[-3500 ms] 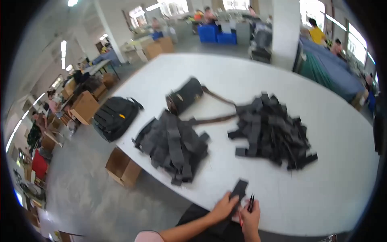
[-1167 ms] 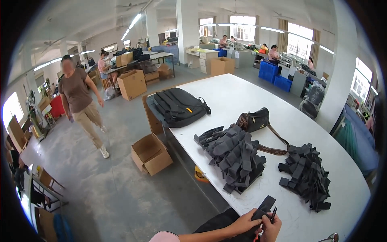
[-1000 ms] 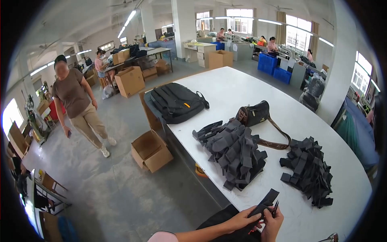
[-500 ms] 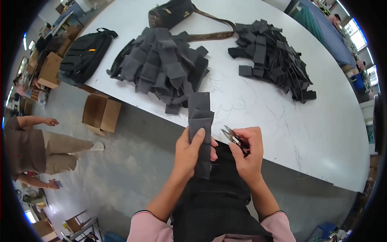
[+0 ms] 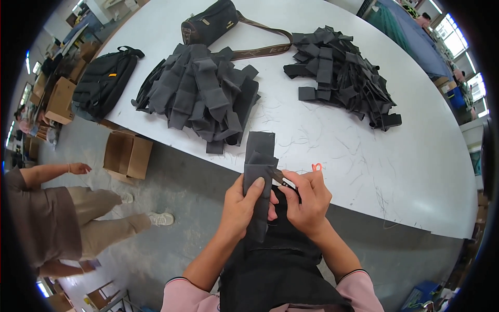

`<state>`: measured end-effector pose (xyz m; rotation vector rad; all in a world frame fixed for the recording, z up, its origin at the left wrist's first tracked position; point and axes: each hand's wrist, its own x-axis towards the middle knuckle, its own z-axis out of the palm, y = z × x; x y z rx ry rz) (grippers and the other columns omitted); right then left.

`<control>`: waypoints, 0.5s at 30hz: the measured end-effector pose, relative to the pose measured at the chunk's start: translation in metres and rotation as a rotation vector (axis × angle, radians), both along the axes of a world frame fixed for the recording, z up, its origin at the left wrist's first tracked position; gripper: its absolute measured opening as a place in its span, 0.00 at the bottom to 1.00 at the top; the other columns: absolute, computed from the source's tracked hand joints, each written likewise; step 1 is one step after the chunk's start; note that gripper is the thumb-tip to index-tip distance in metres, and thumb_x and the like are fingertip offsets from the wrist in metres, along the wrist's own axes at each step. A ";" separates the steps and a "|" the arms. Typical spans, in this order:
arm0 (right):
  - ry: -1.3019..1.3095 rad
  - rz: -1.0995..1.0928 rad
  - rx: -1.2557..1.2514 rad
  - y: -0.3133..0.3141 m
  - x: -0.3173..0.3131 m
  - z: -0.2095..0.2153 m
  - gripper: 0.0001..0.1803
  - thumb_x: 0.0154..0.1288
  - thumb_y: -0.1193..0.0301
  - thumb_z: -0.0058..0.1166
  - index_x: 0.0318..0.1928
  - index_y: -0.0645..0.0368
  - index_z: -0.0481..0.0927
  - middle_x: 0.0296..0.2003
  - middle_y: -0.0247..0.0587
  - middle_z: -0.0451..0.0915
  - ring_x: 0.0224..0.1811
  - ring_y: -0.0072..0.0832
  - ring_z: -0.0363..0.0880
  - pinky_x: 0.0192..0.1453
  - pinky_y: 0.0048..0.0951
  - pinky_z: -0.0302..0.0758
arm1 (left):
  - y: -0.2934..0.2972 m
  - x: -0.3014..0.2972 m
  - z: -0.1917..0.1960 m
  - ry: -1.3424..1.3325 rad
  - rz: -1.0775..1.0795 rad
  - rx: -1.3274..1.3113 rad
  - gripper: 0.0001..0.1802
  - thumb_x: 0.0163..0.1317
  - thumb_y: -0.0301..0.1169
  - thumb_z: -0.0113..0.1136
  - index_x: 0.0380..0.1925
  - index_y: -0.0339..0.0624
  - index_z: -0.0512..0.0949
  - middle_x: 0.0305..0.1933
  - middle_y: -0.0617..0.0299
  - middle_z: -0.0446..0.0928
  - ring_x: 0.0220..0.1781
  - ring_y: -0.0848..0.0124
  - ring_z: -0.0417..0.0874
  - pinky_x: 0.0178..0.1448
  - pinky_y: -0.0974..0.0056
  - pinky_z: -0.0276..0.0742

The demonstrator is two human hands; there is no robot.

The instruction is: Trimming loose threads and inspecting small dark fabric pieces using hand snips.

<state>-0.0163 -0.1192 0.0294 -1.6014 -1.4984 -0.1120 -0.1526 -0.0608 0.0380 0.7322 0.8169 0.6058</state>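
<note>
In the head view, a dark grey fabric strip [image 5: 259,174] is held upright over the near edge of the white table [image 5: 426,156]. It is pinched by the left hand [image 5: 236,208], the thumb pressed flat on its face and the fingers tucked behind, apparently so that the folded layers are kept together and the right edge is left bare. Just right of the strip, thread snips [image 5: 283,180] are gripped in the right hand [image 5: 310,202], their tips brought against that edge; whether the blades are parted cannot be told. Beyond the strip, a left pile [image 5: 195,96] and a right pile [image 5: 345,78] of similar pieces are heaped apart, seemingly so as not to be mixed. Behind the left pile, a strapped bag [image 5: 210,23] is set; farther left lies a backpack [image 5: 106,83]. Nothing visible blocks the strip, though loose threads [image 5: 382,200] are scattered to its right.
</note>
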 end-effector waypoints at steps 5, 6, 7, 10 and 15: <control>-0.161 -0.027 0.040 0.001 0.003 -0.001 0.16 0.46 0.77 0.62 0.39 0.59 0.80 0.22 0.34 0.70 0.18 0.28 0.68 0.21 0.25 0.64 | 0.000 0.003 -0.001 0.003 -0.019 0.015 0.13 0.68 0.35 0.47 0.41 0.33 0.68 0.25 0.55 0.76 0.18 0.70 0.77 0.22 0.69 0.75; -0.163 -0.028 0.041 0.001 0.004 -0.001 0.16 0.46 0.77 0.62 0.39 0.59 0.80 0.22 0.34 0.70 0.18 0.28 0.68 0.21 0.25 0.64 | 0.000 0.003 -0.001 0.005 -0.027 0.014 0.14 0.68 0.35 0.47 0.41 0.33 0.68 0.25 0.55 0.76 0.18 0.71 0.77 0.22 0.69 0.75; -0.194 -0.037 0.035 0.001 0.004 -0.001 0.16 0.45 0.77 0.62 0.39 0.59 0.80 0.22 0.34 0.70 0.18 0.28 0.68 0.21 0.25 0.64 | 0.001 0.003 -0.002 0.008 -0.034 0.012 0.14 0.68 0.35 0.48 0.42 0.33 0.68 0.25 0.55 0.76 0.18 0.71 0.77 0.22 0.69 0.75; -0.132 -0.038 0.039 -0.002 0.004 -0.001 0.15 0.45 0.78 0.62 0.38 0.59 0.80 0.22 0.34 0.69 0.18 0.28 0.68 0.21 0.25 0.63 | 0.001 0.004 -0.005 0.006 -0.029 -0.017 0.14 0.67 0.35 0.48 0.41 0.32 0.68 0.25 0.55 0.76 0.17 0.71 0.77 0.22 0.69 0.75; -0.082 -0.015 0.009 -0.001 0.008 0.002 0.15 0.44 0.79 0.62 0.38 0.60 0.80 0.22 0.34 0.70 0.20 0.28 0.68 0.21 0.26 0.63 | 0.003 0.004 -0.003 0.002 -0.061 -0.035 0.14 0.67 0.35 0.48 0.42 0.33 0.67 0.25 0.55 0.76 0.18 0.71 0.77 0.23 0.70 0.75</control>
